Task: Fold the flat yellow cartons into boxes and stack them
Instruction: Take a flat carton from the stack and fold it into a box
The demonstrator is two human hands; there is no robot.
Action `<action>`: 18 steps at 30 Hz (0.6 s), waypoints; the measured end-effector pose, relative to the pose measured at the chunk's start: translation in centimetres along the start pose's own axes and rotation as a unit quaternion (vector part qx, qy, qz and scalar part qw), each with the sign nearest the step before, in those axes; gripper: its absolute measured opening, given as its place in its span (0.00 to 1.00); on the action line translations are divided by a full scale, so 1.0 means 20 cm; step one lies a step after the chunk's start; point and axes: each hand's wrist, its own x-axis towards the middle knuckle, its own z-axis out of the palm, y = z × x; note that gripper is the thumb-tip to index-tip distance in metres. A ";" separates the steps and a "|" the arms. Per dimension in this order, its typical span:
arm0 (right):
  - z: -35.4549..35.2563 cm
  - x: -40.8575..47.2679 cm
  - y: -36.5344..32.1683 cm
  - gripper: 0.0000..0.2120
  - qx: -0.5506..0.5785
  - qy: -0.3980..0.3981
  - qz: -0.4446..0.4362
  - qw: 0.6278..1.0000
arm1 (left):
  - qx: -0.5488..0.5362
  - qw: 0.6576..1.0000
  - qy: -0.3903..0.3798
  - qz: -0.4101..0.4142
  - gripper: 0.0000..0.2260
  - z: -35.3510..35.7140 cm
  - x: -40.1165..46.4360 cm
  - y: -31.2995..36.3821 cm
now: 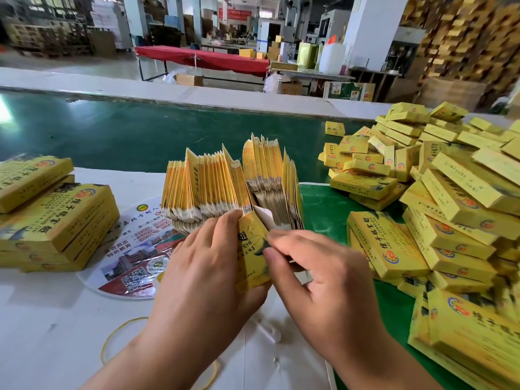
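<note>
left hand (pixel 208 266) grips yellow carton (pixel 251 249), long axis upright, between both hands | right hand (pixel 318 277) pinches its right edge, fingers curled | flat-carton bundle (pixel 233 187) just behind | folded-box heap (pixel 439 198) to the right

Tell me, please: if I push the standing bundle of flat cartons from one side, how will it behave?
The bundle of flat cartons would probably topple or fan out: it stands on edge, already splayed. Each sheet looks thin, so likely light and bendy.
</note>
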 end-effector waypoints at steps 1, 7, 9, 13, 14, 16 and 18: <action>0.00 0.00 0.00 0.10 0.010 -0.009 0.014 1.000 | 0.002 1.000 0.000 -0.001 0.33 0.00 0.00 0.00; 0.00 0.00 0.06 0.02 0.168 0.011 0.161 0.973 | -0.041 0.997 -0.057 0.031 0.42 -0.04 0.00 0.01; -0.04 0.03 0.12 0.03 0.185 0.044 0.211 0.959 | -0.105 0.990 -0.070 0.054 0.42 -0.08 0.00 -0.01; -0.09 0.08 0.21 0.14 0.313 0.076 0.381 0.866 | -0.283 0.947 -0.060 0.142 0.34 -0.13 0.04 -0.06; -0.09 0.09 0.22 0.17 0.356 0.068 0.413 0.836 | -0.326 0.931 -0.060 0.155 0.32 -0.13 0.04 -0.06; -0.08 0.09 0.22 0.17 0.422 0.039 0.459 0.781 | -0.394 0.903 -0.053 0.161 0.30 -0.12 0.04 -0.07; -0.05 0.07 0.21 0.13 0.458 -0.011 0.490 0.742 | -0.440 0.886 -0.038 0.143 0.27 -0.10 0.04 -0.07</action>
